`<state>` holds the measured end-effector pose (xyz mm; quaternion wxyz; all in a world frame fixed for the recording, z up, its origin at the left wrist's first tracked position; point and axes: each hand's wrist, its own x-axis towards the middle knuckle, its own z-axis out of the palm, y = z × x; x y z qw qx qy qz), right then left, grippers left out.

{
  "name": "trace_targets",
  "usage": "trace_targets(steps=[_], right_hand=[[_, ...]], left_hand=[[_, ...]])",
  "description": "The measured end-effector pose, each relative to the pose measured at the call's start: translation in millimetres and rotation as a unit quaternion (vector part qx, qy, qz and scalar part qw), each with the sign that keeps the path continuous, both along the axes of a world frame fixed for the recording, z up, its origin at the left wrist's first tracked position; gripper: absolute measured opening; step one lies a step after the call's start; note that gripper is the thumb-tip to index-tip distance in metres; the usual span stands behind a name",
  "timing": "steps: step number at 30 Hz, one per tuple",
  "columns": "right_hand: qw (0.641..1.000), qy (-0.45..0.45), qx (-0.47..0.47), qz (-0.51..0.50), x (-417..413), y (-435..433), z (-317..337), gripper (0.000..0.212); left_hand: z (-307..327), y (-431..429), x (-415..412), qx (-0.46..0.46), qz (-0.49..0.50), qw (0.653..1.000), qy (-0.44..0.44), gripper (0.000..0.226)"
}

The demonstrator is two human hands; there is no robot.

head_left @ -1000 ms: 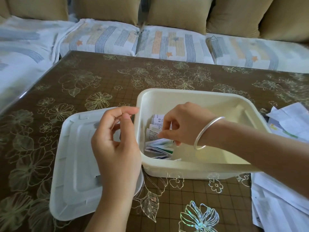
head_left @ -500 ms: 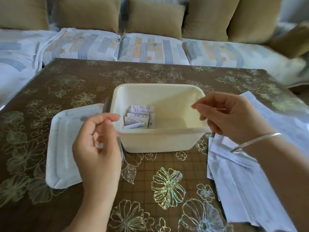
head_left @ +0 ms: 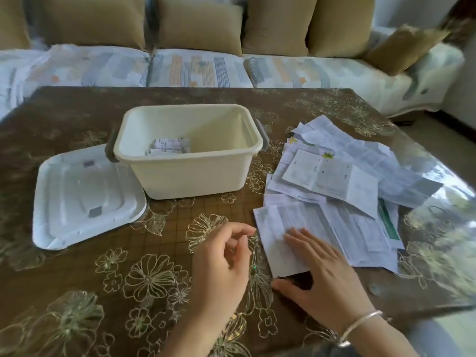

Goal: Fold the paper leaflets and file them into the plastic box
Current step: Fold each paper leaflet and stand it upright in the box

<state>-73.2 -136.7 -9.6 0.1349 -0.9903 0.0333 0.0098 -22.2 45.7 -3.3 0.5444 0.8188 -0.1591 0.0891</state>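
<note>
My right hand (head_left: 327,276) lies flat with straight fingers on a white printed paper leaflet (head_left: 278,228) at the near edge of the messy pile of unfolded white leaflets (head_left: 334,176). My left hand (head_left: 221,264) hangs just beside it over the brown flowery table (head_left: 77,292), fingers softly curled and holding nothing. The cream plastic box (head_left: 190,176) sits open farther back with a few small folded leaflets (head_left: 168,148) inside, and its white plastic lid (head_left: 85,199) lies on its left.

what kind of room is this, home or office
Probably a home living room: a sofa with tan cushions runs behind a table with a brown floral cover.
</note>
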Motion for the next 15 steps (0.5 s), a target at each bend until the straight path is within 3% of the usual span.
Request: trace_targets(steps=[6, 11, 15], right_hand=[[0.982, -0.109, 0.102, 0.120, -5, 21, -10, 0.049], [0.970, -0.112, 0.136, 0.169, -4, 38, -20, 0.055], [0.961, -0.135, 0.162, 0.180, -2, 47, -27, 0.040]], left_hand=[[-14, 30, -9, 0.042, 0.037, 0.998, 0.023, 0.035], [-20, 67, -12, 0.081, 0.083, 0.993, 0.016, 0.049], [-22, 85, -15, 0.089, 0.069, 0.993, 0.041, 0.057]])
